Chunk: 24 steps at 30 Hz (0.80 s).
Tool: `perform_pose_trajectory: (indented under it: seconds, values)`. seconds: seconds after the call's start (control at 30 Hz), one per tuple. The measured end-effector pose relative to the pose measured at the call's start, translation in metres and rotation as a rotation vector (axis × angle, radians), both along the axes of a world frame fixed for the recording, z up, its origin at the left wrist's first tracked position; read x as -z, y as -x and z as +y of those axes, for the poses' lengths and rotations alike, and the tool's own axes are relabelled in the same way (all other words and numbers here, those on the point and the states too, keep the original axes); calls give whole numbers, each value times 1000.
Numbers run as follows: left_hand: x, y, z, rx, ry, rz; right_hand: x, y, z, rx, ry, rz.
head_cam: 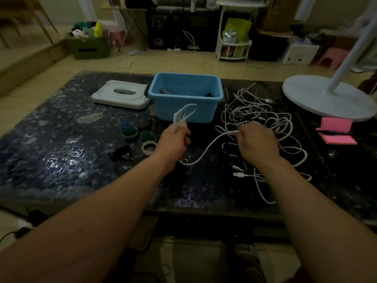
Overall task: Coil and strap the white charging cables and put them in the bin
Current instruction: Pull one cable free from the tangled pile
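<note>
My left hand (175, 137) grips a white charging cable folded into loops (184, 114) that stick up in front of the blue bin (184, 97). The same cable sags in a curve (204, 154) across the dark table to my right hand (256, 139), which pinches it near the tangled heap of white cables (259, 117). More white cable and plug ends (239, 174) lie below my right wrist. The bin stands at the table's far middle with dark items inside.
A white lid (121, 94) lies left of the bin. Rolls of strap tape (128, 129) and a white ring (149, 147) sit left of my left hand. A white lamp base (326, 101) and pink notepads (336, 131) occupy the right side.
</note>
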<state>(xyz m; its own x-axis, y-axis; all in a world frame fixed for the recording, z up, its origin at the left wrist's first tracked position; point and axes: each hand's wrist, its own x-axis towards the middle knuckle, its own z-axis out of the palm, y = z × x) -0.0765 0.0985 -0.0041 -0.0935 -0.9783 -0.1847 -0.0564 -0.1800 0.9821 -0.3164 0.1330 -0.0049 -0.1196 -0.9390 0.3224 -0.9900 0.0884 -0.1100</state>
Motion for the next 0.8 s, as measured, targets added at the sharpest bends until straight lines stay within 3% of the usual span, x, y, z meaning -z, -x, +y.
perform_pose_trajectory:
  seconds: [0.2, 0.33, 0.47, 0.67, 0.8]
  values:
    - [6, 28, 8, 171, 69, -111, -5, -17, -2, -19, -11, -26]
    - [11, 42, 11, 208, 190, -153, -11, -26, -2, -30, -26, -148]
    - [14, 54, 14, 275, 208, -136, -20, -25, 6, -74, -97, -378]
    - [10, 65, 21, 439, 273, -147, -42, -6, 27, -125, -188, -936]
    - [8, 73, 28, 527, 262, -87, -47, -6, 34, -167, -172, -1129]
